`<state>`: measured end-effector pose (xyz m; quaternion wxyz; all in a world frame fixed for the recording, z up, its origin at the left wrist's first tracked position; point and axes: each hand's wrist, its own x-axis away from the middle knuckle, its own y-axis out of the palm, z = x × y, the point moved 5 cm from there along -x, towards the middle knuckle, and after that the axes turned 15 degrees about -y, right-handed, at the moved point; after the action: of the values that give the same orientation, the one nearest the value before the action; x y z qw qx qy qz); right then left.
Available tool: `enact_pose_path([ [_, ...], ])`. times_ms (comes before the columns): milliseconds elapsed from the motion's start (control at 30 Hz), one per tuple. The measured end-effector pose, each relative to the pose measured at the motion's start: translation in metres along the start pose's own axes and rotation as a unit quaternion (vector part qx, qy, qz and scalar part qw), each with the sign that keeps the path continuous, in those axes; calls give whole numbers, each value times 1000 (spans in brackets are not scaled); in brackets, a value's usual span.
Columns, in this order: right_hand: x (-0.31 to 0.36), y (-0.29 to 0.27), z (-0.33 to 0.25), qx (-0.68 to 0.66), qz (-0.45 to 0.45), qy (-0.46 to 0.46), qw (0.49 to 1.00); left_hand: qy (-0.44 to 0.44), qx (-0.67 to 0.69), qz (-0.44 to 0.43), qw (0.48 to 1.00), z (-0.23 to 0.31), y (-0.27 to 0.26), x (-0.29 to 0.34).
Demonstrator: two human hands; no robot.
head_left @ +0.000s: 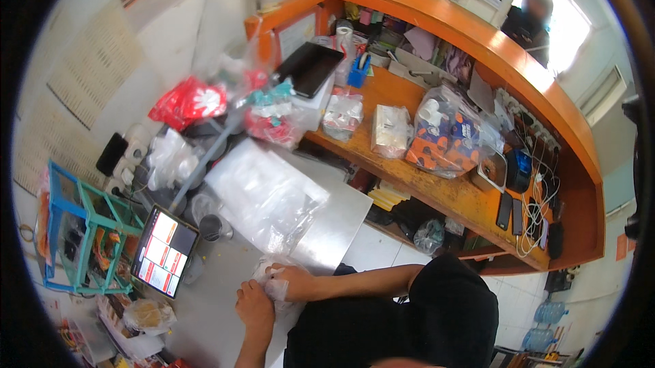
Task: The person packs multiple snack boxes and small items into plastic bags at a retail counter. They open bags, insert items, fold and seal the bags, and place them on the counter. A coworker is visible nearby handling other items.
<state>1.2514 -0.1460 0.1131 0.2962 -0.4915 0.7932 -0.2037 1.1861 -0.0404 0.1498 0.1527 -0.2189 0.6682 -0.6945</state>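
My right hand is closed on a crumpled clear plastic bag at the near edge of the metal table. My left hand is right beside it, its fingers curled against the same plastic. Part of the bag hangs between the hands and my black shirt, and whatever it contains cannot be made out. Just beyond my hands lies a stack of clear plastic bags on the metal table. A dark cup stands left of the stack.
At the left a tablet with a lit screen leans near a blue and green rack. An orange counter curves behind, bearing packaged goods, a black tablet and tangled white cables. A person stands beyond it.
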Motion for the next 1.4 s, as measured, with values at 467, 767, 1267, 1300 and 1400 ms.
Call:
enact_pose_path([
  [467, -6, 7, -38, -25, 74, -172, 982, -202, 404, -353, 819, -39, 11, -35],
  [767, -31, 14, -11, -177, 33, -97, 979, -107, 549, -126, 819, -64, 51, -6],
  [1267, -30, 3, 1, -229, 67, 5, 971, -81, 591, -15, 802, -60, 64, 32],
  [1300, -32, 0, -4, -183, 64, -23, 981, -80, 628, -40, 773, -61, 63, 32],
  [1400, -38, 2, -15, -159, 40, -43, 986, -89, 708, -95, 694, -63, 59, 33],
])
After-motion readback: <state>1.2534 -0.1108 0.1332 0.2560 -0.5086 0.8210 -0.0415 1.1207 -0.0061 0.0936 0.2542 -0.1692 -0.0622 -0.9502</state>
